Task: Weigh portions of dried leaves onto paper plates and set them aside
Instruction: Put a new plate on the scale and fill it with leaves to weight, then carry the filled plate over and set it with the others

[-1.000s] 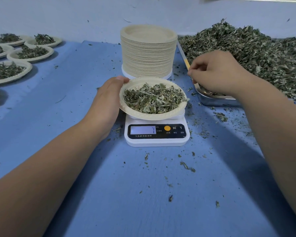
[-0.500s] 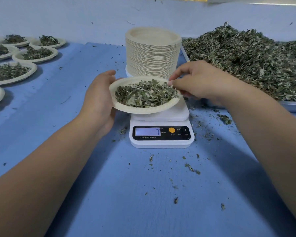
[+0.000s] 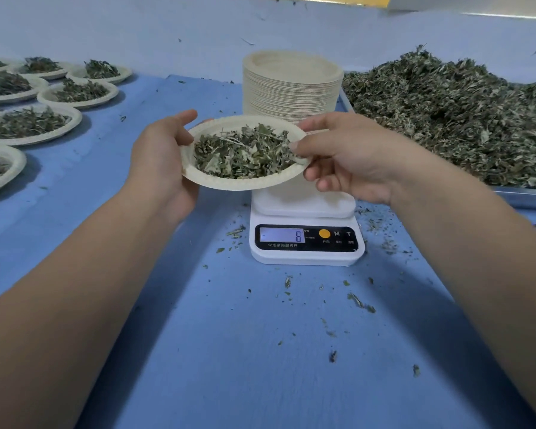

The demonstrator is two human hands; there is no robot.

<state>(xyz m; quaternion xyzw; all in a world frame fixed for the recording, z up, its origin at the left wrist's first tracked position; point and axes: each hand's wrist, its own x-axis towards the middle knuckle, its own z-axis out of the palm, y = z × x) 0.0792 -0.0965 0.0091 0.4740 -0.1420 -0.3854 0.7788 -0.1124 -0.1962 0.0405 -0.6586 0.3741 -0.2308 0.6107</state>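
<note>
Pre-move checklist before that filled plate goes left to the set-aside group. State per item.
1. Grip: left hand and right hand each hold one side of the rim of the round beige paper plate of dried leaves: ok.
2. Plate clear of the white digital scale, platform bare: ok.
3. Leaves inside the rim, plate near level: ok.
4. Bare blue table cover beside the filled paper plates on the left: ok.
5. Portion weight on target: cannot tell; the plate is off the scale.
</note>
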